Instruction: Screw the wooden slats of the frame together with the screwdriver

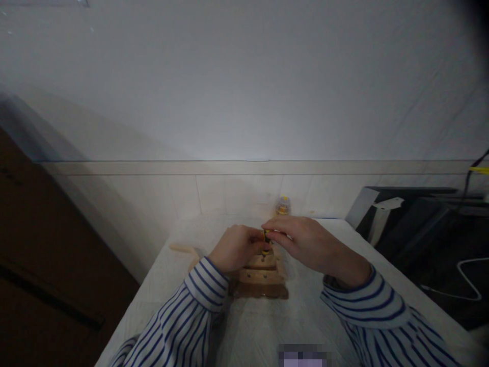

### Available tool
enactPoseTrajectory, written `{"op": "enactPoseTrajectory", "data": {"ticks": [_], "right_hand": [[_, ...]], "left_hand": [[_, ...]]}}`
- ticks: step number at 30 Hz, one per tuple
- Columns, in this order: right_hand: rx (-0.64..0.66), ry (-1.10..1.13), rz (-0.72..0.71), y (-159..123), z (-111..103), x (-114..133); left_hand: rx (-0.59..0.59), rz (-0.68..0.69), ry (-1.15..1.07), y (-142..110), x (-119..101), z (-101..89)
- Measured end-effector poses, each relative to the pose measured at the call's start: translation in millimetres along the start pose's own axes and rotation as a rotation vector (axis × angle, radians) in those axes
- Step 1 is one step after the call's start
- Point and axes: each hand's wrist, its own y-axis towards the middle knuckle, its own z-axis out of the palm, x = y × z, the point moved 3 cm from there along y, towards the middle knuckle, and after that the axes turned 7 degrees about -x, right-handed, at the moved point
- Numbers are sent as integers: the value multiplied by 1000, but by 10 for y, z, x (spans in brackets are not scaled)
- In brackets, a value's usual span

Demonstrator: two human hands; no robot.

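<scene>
My left hand is closed, thumb and fingers pinched around a small yellow-and-black object. From the other side my right hand pinches at the top of the same object, fingers bent over it. Its kind is too small and covered to make out. Directly below is a light wooden stepped piece with small dark dots on its faces. Its front edge is a darker brown, and my hands hide its far part. The lower end of the yellow-and-black object appears at its upper step; whether they touch I cannot tell.
A clear, rounded container with yellow parts stands near the wall. Left of my left hand lies a pale wooden piece. White sheeting covers the table. Dark panels and a white cable are at right, a brown cabinet at left.
</scene>
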Motion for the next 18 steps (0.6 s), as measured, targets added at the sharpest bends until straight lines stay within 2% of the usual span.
{"op": "enactPoseTrajectory", "data": {"ticks": [9, 18], "right_hand": [[-20, -48, 12, -12, -8, -13], [-20, -116, 10, -11, -1, -24]], "left_hand": [[14, 61, 36, -1, 5, 6], [24, 61, 82, 2, 27, 10]]}}
